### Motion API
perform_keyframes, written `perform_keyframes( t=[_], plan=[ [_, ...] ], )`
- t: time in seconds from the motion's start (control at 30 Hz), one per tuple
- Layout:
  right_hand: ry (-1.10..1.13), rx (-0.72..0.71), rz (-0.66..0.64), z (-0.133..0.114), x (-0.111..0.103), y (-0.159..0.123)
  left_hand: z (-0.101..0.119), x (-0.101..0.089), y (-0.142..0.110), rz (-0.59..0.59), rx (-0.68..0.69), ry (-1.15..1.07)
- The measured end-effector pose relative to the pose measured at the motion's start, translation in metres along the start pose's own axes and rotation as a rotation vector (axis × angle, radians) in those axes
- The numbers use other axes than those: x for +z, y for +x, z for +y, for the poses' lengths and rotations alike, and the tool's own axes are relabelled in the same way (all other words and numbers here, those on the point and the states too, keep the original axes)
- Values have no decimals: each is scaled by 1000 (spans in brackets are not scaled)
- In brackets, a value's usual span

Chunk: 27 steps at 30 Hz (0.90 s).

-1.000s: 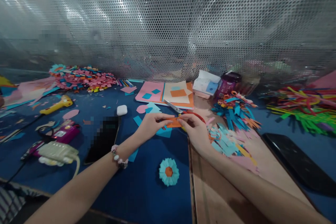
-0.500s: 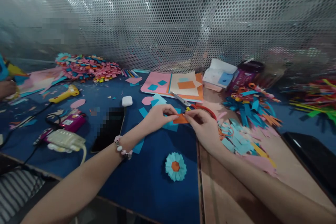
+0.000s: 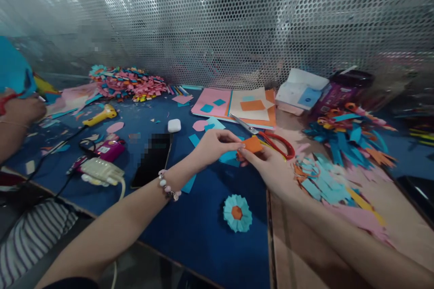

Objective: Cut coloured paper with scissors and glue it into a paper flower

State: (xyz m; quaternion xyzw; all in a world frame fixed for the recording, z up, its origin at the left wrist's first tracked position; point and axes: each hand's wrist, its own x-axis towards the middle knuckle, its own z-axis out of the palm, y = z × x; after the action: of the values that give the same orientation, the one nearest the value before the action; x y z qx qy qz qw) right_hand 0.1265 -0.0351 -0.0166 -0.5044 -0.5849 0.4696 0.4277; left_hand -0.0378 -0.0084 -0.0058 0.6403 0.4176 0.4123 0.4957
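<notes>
A small piece of orange paper (image 3: 252, 145) is pinched between my two hands above the blue table. My left hand (image 3: 219, 145) has thumb and index finger closed at its left edge. My right hand (image 3: 262, 162) grips its lower side between thumb and fingers. Just behind my right hand lie scissors with red handles (image 3: 278, 143), blades pointing to the far left. Blue paper pieces (image 3: 230, 158) lie under and beside my left hand. Closer to me, a light-blue paper flower (image 3: 238, 213) with an orange centre rests on the table.
Stacked coloured sheets (image 3: 217, 99) lie at the back. Left are a phone (image 3: 152, 160), a white case (image 3: 174, 125), a yellow glue gun (image 3: 101, 116) and a co-worker's hand (image 3: 25, 108) holding red-handled scissors. Paper strips (image 3: 325, 180) cover the brown board at right.
The orange paper has been raised and tilted, showing a broader face. The camera view has swung left, revealing more of the co-worker's hand and blue paper.
</notes>
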Motion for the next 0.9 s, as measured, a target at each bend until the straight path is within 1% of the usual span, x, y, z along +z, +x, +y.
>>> perform_keyframes(
  t=[0.13, 0.43, 0.6, 0.7, 0.8, 0.9],
  plan=[
    [16, 27, -17, -3, 1, -2, 0, 1, 0, 27, -46, -16],
    [89, 40, -57, 4, 4, -2, 1, -5, 4, 58, -105, -26],
    [113, 10, -49, 6, 7, -2, 4, -6, 3, 66, -112, -13],
    [161, -14, -21, 12, 9, -2, 4, -4, 2, 99, -105, -26],
    [173, -12, -41, 15, 10, -2, 3, -3, 2, 127, -101, -31],
    [173, 6, -61, 13, 9, -3, 3, -2, 2, 119, -114, -39]
  ],
)
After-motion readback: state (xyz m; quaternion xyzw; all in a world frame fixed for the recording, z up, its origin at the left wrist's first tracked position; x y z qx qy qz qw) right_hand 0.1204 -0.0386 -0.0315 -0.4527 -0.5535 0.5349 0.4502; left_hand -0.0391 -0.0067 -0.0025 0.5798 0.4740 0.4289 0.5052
